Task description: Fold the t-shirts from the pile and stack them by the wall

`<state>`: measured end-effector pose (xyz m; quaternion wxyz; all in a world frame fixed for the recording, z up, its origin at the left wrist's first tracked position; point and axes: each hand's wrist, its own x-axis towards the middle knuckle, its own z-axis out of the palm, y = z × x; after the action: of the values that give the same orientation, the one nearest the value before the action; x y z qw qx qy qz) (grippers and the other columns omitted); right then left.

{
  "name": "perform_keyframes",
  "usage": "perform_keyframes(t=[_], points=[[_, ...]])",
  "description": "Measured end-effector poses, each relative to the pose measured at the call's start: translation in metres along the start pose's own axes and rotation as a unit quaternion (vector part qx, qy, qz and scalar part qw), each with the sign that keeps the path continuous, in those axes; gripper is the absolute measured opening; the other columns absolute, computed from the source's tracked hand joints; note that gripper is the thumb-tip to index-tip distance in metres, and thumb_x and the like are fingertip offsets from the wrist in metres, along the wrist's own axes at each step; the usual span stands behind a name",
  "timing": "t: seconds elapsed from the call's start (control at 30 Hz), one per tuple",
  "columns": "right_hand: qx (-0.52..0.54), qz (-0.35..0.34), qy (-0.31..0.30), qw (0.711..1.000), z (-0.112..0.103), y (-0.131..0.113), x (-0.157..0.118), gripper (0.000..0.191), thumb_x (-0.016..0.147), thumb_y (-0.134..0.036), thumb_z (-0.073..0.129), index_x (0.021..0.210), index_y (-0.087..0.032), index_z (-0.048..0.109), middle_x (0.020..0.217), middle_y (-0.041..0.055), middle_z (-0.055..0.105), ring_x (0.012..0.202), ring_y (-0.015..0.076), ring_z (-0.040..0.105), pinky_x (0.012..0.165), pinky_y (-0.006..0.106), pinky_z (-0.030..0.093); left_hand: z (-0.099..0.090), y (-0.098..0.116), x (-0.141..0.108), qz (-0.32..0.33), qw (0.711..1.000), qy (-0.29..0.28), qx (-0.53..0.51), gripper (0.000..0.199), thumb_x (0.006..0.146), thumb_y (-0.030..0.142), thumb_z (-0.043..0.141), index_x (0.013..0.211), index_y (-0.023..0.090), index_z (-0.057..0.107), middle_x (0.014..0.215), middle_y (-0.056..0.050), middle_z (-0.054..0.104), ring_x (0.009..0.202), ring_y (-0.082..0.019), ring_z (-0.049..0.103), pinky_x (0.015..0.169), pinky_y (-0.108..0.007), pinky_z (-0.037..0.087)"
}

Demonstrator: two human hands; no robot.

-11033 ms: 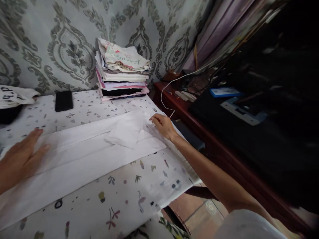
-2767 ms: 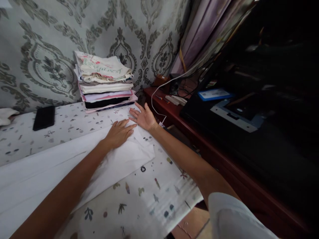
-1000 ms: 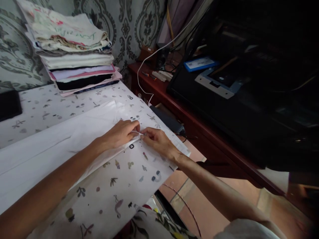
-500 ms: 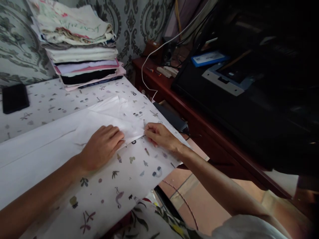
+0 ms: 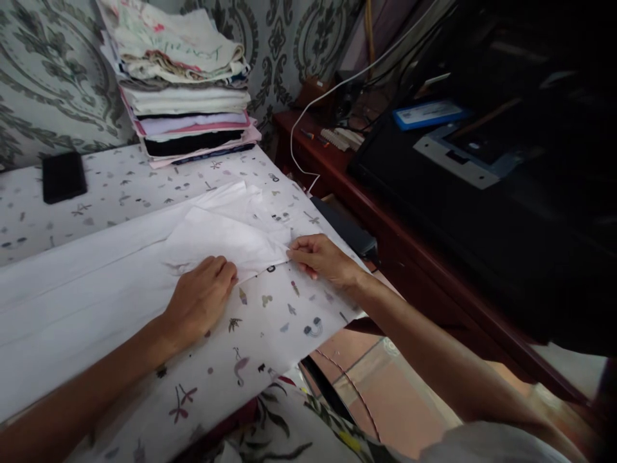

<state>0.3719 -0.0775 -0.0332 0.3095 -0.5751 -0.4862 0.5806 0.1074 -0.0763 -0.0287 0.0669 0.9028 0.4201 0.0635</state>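
Observation:
A thin white garment [image 5: 120,270] lies spread across the patterned tabletop, partly folded and wrinkled at its right end. My right hand [image 5: 321,258] pinches the pointed corner of that folded end between thumb and fingers. On the near edge of the garment, my left hand [image 5: 202,299] is closed, with its fingers curled down onto the cloth. A short stretch of edge runs taut between my two hands. The fingertips of the left hand are partly hidden.
Behind the garment stands a stack of folded clothes [image 5: 193,122] against the wall. A black phone [image 5: 63,177] lies at the back left. To the right are a red-brown wooden desk [image 5: 385,222], a white cable [image 5: 293,138] and a large black panel [image 5: 400,170].
My left hand's fingers have gone from flatter on the cloth to curled at its edge. My right hand keeps its pinch on the corner. The camera view has shifted slightly left.

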Motion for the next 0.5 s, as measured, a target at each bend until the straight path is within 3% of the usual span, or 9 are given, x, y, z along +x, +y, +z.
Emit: perform_keyframes(t=[0.23, 0.37, 0.43, 0.5], points=[[0.036, -0.007, -0.001, 0.999, -0.004, -0.001, -0.002, 0.023, 0.077, -0.029, 0.071, 0.065, -0.019, 0.054, 0.048, -0.0066, 0.052, 0.036, 0.0042, 0.035, 0.037, 0.020, 0.021, -0.015, 0.001, -0.004, 0.018, 0.988, -0.060, -0.139, 0.028, 0.101, 0.030, 0.030, 0.078, 0.023, 0.043, 0.075, -0.001, 0.056, 0.065, -0.017, 0.051, 0.058, -0.031, 0.041], [0.000, -0.002, 0.017, 1.000, -0.003, 0.001, 0.000, 0.021, 0.076, -0.020, 0.067, 0.062, -0.020, 0.052, 0.046, -0.0066, 0.053, 0.033, 0.0047, 0.037, 0.035, 0.020, 0.025, -0.020, 0.001, -0.004, 0.029, 0.990, -0.086, -0.110, 0.028, 0.101, 0.028, 0.031, 0.078, 0.021, 0.047, 0.075, -0.002, 0.058, 0.066, -0.018, 0.053, 0.059, -0.032, 0.044], [-0.011, 0.000, 0.020, 1.000, -0.002, 0.001, 0.000, 0.019, 0.075, -0.018, 0.065, 0.062, -0.020, 0.051, 0.046, -0.0065, 0.054, 0.032, 0.0053, 0.038, 0.036, 0.020, 0.026, -0.017, 0.002, -0.001, 0.050, 0.993, -0.060, -0.090, 0.032, 0.103, 0.028, 0.030, 0.083, 0.020, 0.053, 0.078, -0.003, 0.062, 0.071, -0.019, 0.056, 0.062, -0.034, 0.047], [-0.024, 0.003, 0.020, 1.000, -0.001, 0.000, -0.001, 0.017, 0.074, -0.017, 0.063, 0.062, -0.021, 0.051, 0.046, -0.0068, 0.054, 0.033, 0.0059, 0.040, 0.036, 0.020, 0.027, -0.010, 0.003, 0.004, 0.101, 0.992, -0.006, -0.076, 0.034, 0.105, 0.029, 0.029, 0.099, 0.018, 0.061, 0.093, -0.007, 0.069, 0.086, -0.022, 0.062, 0.074, -0.038, 0.052]])
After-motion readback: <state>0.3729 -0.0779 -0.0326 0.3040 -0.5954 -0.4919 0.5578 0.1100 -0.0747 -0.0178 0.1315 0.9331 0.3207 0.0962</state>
